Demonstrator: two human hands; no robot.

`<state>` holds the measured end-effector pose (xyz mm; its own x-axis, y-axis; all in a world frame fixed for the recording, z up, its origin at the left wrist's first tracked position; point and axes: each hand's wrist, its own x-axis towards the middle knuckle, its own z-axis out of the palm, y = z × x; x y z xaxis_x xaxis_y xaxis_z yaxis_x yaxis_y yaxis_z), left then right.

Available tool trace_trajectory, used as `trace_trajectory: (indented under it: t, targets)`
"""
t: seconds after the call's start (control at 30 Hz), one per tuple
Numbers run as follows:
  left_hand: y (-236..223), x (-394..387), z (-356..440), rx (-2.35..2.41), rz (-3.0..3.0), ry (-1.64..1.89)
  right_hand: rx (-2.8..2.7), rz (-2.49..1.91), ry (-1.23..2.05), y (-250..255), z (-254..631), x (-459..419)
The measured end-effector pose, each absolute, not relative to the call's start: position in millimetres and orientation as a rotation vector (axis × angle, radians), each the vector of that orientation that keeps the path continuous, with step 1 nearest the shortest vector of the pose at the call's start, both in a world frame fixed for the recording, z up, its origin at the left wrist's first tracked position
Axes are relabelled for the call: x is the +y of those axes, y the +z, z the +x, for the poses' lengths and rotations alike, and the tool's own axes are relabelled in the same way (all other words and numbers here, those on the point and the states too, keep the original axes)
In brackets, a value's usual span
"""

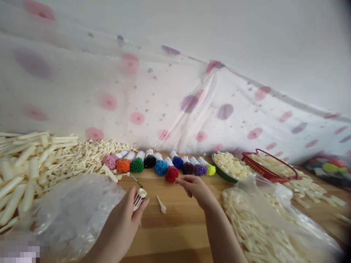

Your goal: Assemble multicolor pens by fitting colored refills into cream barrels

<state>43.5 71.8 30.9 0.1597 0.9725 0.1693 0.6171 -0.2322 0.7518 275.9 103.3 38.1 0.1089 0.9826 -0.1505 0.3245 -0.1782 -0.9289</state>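
My left hand [126,208] is closed around a short cream pen barrel [139,199] that has coloured stripes down its side and an open round end facing up. A thin stick with a dark green end [136,180] shows just beyond the barrel; I cannot tell whether the hand touches it. My right hand [196,188] has its fingertips pinched together at the right edge of a bundle of red-ended thin white sticks [172,174]. What is between those fingertips is too small to make out. On the wood between both hands lies a small cream pointed piece [161,205].
Several bundles in other colours, such as green [137,165] and yellow [210,169], line the back. Cream tubes [26,175] and a clear plastic bag [79,208] are left. Rightward are a green-rimmed bowl [230,178], a red basket [270,177] and a filled bag [263,223].
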Motion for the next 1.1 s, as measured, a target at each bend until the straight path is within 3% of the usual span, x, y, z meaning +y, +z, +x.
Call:
trace_trajectory:
  t: [0.33, 0.77, 1.1]
  targets:
    - [24, 76, 44, 1.348, 1.639, 0.97, -1.148, -2.226, 0.427, 25, 397, 166]
    - [30, 78, 44, 1.356, 1.694, 0.91, -1.693, -2.374, 0.176, 12, 414, 190]
    - [34, 77, 45, 1.355, 1.66, 0.934, -1.639, -2.333, -0.146, -7, 395, 173]
